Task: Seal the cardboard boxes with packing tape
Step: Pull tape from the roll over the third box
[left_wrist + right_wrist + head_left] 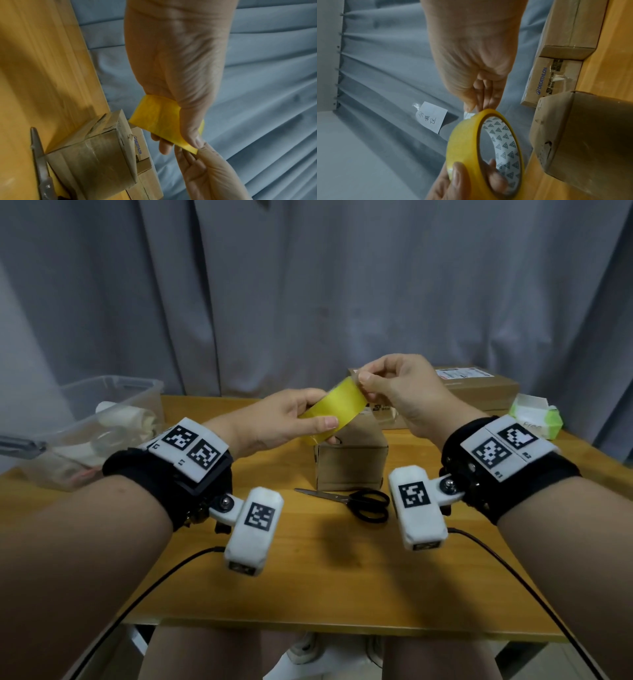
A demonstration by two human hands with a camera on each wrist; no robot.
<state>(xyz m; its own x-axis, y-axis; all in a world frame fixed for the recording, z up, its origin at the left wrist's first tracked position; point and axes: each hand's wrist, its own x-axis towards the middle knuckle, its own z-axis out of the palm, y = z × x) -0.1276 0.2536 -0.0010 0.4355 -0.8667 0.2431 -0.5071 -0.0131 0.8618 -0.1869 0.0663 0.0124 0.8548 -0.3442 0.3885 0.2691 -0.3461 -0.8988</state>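
Both hands hold tape roll (331, 409) — core axis roughly horizontal, above box (351, 462).

Wooden tabletop (342, 577) in view, and on it a small cardboard box (351, 463) stands mid-surface. Black-handled scissors (356, 501) lie flat just in front of it. Far right, longer cardboard boxes (479, 392) sit along the back edge, a tissue pack (536, 421) beside them. At left, a clear plastic bin (99, 419).
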